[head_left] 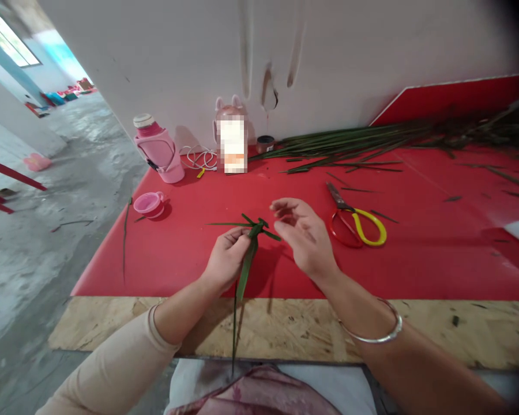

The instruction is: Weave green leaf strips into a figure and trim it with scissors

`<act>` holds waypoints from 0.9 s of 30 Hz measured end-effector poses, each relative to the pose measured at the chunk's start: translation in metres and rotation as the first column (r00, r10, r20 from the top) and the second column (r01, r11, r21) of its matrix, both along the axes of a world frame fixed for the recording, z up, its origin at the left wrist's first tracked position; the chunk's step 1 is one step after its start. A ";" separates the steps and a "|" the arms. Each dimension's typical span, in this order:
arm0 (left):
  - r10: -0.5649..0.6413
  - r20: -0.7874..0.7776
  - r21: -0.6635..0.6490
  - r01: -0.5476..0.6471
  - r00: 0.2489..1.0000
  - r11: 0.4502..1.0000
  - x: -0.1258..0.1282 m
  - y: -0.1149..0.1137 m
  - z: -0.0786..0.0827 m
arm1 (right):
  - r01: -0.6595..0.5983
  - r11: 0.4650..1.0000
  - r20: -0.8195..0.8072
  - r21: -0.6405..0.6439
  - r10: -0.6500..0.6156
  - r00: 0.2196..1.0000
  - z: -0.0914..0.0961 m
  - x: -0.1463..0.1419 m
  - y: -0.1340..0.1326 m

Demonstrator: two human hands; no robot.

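The green leaf piece (255, 231) is sitting near the centre of the frame, and the left hand (225, 258) is pinching it between thumb and fingers at the left side of its knot. The right hand (306, 239) is hovering just to the right, its fingers loosely curled and apart, gripping nothing that shows. The left hand is therefore the nearer of the 2, being in contact; whether the right thumb is brushing the short leaf end that is pointing its way, I cannot tell.

The relation that seems to matter is this: the knot is lying between the 2 hands, with its short ends facing the right fingertips. The long axis is running downward from the pinch, the broad blade (245, 276) slanting slightly left towards the bottom centre, while 1 thin strip (225, 223) is reaching out to the left above the left hand. The scissors (348, 208) are resting right of centre, beyond the right hand, their blades pointing towards the upper left.
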State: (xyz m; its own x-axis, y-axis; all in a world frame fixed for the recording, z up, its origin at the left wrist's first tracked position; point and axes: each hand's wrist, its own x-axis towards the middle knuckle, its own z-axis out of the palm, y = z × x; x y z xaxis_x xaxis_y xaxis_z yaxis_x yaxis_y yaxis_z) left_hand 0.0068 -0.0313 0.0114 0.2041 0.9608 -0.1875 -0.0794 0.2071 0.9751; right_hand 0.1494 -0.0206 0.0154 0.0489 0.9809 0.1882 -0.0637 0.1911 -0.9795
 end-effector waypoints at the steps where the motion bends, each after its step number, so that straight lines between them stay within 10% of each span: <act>1: 0.032 0.028 -0.015 -0.031 0.999 0.999 0.000 0.001 -0.001 | 0.036 0.983 0.159 0.178 -0.065 0.985 0.003 0.002 -0.002; 4: 0.065 0.055 0.067 -0.069 0.996 0.995 -0.001 0.004 -0.004 | -0.064 0.845 0.519 0.531 -0.265 0.813 0.007 0.006 -0.007; 9: 0.062 -0.068 0.189 -0.048 0.996 0.981 -0.002 0.004 -0.005 | -0.250 0.761 0.706 0.598 -0.353 0.615 0.003 0.005 -0.005; 14: 0.063 -0.076 0.188 -0.048 0.995 0.981 -0.004 0.003 -0.004 | -0.117 0.853 0.546 0.509 -0.215 0.810 0.004 0.001 -0.006; 18: 0.052 -0.056 0.130 -0.045 0.997 0.990 -0.003 0.001 -0.005 | 0.058 0.991 0.162 0.117 -0.076 0.984 -0.002 -0.003 -0.001; 23: 0.063 0.114 0.000 -0.064 0.991 0.998 0.000 -0.001 0.003 | -0.032 0.963 -0.282 -0.267 -0.047 0.958 -0.009 -0.006 0.008; 27: 0.147 0.220 -0.110 -0.125 0.964 0.986 0.001 0.001 0.009 | 0.024 0.983 -0.163 -0.181 -0.055 0.985 -0.007 -0.008 0.005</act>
